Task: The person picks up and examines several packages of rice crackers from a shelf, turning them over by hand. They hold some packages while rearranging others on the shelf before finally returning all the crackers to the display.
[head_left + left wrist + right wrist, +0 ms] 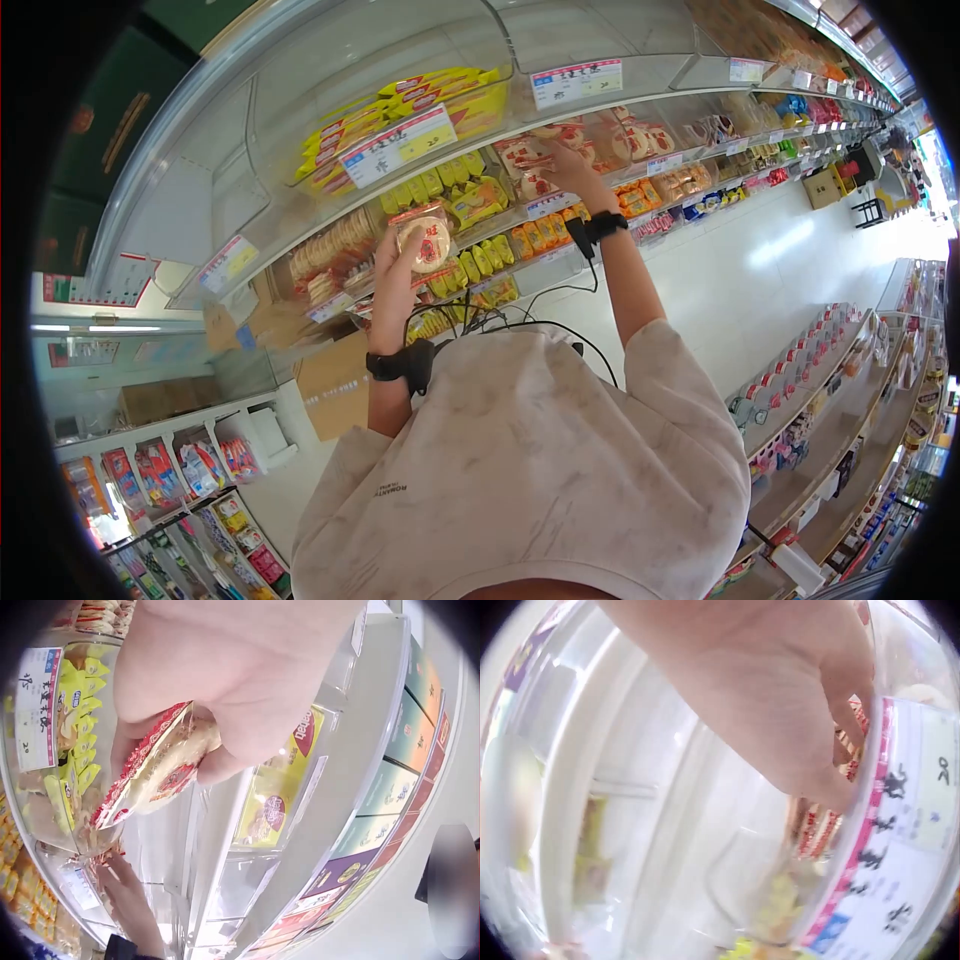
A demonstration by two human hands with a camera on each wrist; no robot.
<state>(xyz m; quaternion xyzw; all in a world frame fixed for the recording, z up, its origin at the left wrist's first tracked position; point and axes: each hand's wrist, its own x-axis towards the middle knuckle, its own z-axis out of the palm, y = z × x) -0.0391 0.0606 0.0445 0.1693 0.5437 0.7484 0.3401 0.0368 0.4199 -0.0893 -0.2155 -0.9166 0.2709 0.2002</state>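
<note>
Pinched between the thumb and fingers of my left hand (397, 270) is a round rice cracker packet (432, 245), a clear wrapper with red print. The left wrist view shows the same packet (161, 765) edge-on, its red patterned border facing the shelf. My right hand (575, 172) reaches into a clear shelf bin of similar red-and-white packets (522, 160). In the right wrist view its fingertips go down among the packets (817, 829) behind the bin's front wall. I cannot tell whether the right fingers grip one.
Yellow snack packs (415, 105) fill an upper bin, with a price tag (398, 147) on its front. Lower bins hold yellow packets (478, 203) and orange packs (545, 237). A cardboard box (335, 390) stands below left. Black cables (540, 318) hang between the wrists. Another shelf row (830, 420) runs behind.
</note>
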